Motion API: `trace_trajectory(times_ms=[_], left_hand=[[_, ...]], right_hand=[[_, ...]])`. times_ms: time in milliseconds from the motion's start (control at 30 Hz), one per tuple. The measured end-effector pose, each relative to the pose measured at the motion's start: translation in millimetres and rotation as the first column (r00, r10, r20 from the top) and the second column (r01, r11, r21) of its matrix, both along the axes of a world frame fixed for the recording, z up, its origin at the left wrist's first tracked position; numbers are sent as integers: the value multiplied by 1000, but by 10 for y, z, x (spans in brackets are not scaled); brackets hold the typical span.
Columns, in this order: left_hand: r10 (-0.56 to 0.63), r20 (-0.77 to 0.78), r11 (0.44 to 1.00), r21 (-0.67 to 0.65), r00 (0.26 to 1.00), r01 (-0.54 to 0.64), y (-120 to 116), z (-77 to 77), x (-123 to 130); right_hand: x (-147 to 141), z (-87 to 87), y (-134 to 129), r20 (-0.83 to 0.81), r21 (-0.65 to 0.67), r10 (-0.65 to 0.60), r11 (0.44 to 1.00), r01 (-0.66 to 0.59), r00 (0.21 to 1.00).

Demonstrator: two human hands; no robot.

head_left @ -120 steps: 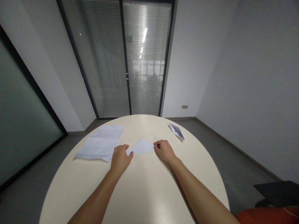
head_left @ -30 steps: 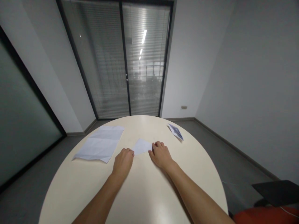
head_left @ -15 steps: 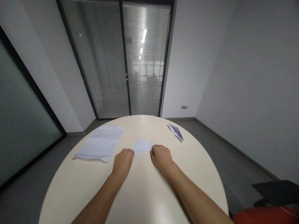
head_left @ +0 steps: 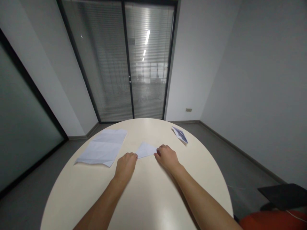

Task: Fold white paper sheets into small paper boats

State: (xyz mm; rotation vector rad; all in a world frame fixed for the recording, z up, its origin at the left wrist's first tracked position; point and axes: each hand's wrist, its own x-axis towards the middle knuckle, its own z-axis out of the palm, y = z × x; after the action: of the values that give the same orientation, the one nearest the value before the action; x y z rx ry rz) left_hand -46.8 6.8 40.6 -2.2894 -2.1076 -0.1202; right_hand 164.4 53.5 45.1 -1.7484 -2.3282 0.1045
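A small folded sheet of white paper (head_left: 145, 150) lies on the round cream table (head_left: 144, 198) between my two hands. At its left corner, my left hand (head_left: 127, 163) is closed, with thumb and fingers gripping the edge. My right hand (head_left: 166, 156) pinches the right corner, its fingers bent and the thumb below. The fingertips of both hands are partly hidden by the knuckles. To the left of my left hand lies a larger white sheet (head_left: 103, 147) with fold creases across it.
A small folded paper piece with dark marks (head_left: 180, 134) lies near the table's far right edge. Beyond the table stands a glass door (head_left: 130, 80) with blinds. At lower right are a black flat object (head_left: 285, 195) and a red seat (head_left: 273, 221).
My right hand has lifted and opened its grip slightly at the paper's right corner, shifting a little. My left hand stays almost still on the left corner.
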Motion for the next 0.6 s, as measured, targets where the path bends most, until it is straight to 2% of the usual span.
trace_trajectory(times_ms=[367,600], left_hand=[[12,10,1000,11,1000,-13,6,-4,-12],[30,14,999,15,999,-30,0,10,-6]], right_hand=[[74,-38,59,-33,18,49,999,-48,998],[56,-39,45,-50,14,25,1000,-25,998]])
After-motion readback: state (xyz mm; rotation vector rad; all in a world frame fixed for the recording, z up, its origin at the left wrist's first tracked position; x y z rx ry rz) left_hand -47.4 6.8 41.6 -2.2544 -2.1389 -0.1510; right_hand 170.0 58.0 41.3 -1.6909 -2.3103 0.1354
